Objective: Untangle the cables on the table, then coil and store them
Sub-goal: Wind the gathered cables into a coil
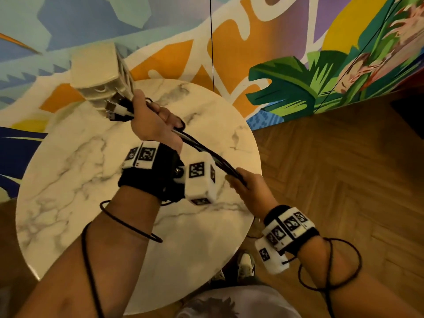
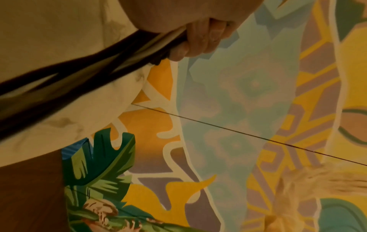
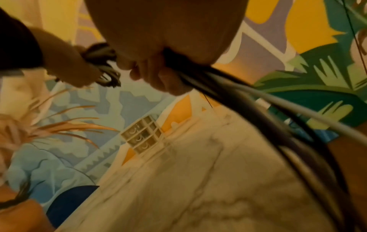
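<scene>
**Cable bundle stretched taut above the round table**

Both hands hold the cables (image 1: 202, 148), a bundle of smooth black and white cords, in the air above the round marble table (image 1: 68, 180). The left hand (image 1: 153, 120) clenches the plug ends near the table's far edge, just beside the cream plastic drawer box (image 1: 98, 67). The right hand (image 1: 247, 187) grips the bundle over the table's right edge, beside the herringbone wood floor (image 1: 344, 168).

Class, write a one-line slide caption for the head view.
Both hands, left hand and right hand, hold a cable bundle over the marble table.
</scene>
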A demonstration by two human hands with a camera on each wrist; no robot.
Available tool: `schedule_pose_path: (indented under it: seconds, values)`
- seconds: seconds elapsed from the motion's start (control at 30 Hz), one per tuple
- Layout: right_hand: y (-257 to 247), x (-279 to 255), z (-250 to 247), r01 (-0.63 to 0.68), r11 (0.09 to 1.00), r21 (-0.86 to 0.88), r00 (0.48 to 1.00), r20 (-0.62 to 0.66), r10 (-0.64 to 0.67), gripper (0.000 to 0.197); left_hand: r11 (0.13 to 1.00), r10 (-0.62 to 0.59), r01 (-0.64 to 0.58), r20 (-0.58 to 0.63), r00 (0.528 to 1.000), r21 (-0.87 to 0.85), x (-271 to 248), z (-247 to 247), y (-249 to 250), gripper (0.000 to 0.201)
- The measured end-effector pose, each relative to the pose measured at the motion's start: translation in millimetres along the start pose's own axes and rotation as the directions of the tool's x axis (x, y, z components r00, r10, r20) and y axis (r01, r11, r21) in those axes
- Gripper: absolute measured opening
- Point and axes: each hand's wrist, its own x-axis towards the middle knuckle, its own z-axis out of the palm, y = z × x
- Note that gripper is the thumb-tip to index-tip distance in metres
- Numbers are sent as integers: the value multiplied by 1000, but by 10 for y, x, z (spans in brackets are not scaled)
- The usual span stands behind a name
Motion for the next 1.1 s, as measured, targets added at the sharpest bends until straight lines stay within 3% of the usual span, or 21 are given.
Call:
schedule_pose_path:
  seconds: [0.1,0.2,0.27,0.3,0.37,0.4,0.43,0.47,0.53,0.6,0.63,0.73,0.8,0.87,0.9,0.93,1.0,1.03,1.1]
  values:
    - [9,2,-172,-182,923,339,973,199,118,40,997,-77,76,164,983,13,51,-43,54,50]
    - [-52,24,-313,-448,671,591,882,417,221,44,983,-183,152,458,870,104,40,-80,115,57]
    - [-56,50,-384,-540,520,662,835,499,233,46,963,-257,140,628,735,230,13,-125,186,62]
    - [-59,74,-417,-556,474,683,826,517,225,46,944,-310,119,700,644,308,-17,-152,220,62]
    - [-74,129,-455,-561,438,703,824,527,209,44,887,-438,67,783,443,458,-98,-217,266,57]
    - [-92,153,-468,-561,448,697,823,527,211,43,857,-486,29,790,375,514,-138,-245,289,54]
    - [-112,168,-474,-566,479,671,818,528,227,42,840,-505,-9,786,358,543,-167,-258,316,53]
    - [-132,172,-479,-568,532,628,814,524,250,41,838,-494,-27,779,386,545,-185,-250,345,54]
    - [-153,162,-485,-502,714,487,840,473,268,34,871,-402,-39,756,517,490,-200,-198,393,57]
    - [-203,150,-489,-340,906,251,890,397,224,12,912,-266,-69,713,649,404,-204,-122,385,56]
    - [-217,165,-485,-263,953,154,905,381,188,15,926,-197,-94,682,704,365,-204,-88,370,54]
    - [-267,215,-489,-75,994,82,952,304,46,62,952,-42,-153,609,792,264,-213,29,274,50]
    - [-356,266,-473,100,993,63,993,52,-103,69,960,15,-165,548,836,225,-209,95,239,49]
    - [-489,278,-429,267,962,-48,945,-181,-271,58,966,13,-146,521,854,215,-197,146,208,51]
    - [-557,292,-392,316,945,-79,923,-202,-326,52,970,-16,-116,537,843,212,-197,165,193,52]
    - [-620,315,-364,326,945,-35,933,-150,-327,49,973,-66,-73,573,817,217,-202,181,178,53]
    - [-699,405,-354,122,958,261,972,165,-169,44,963,-209,28,681,702,267,-251,208,170,58]
    - [-703,460,-370,-36,918,395,925,362,-119,45,950,-280,68,737,615,304,-282,218,173,61]
    - [-715,553,-381,-250,839,484,736,658,-161,61,917,-394,120,816,423,380,-348,239,190,64]
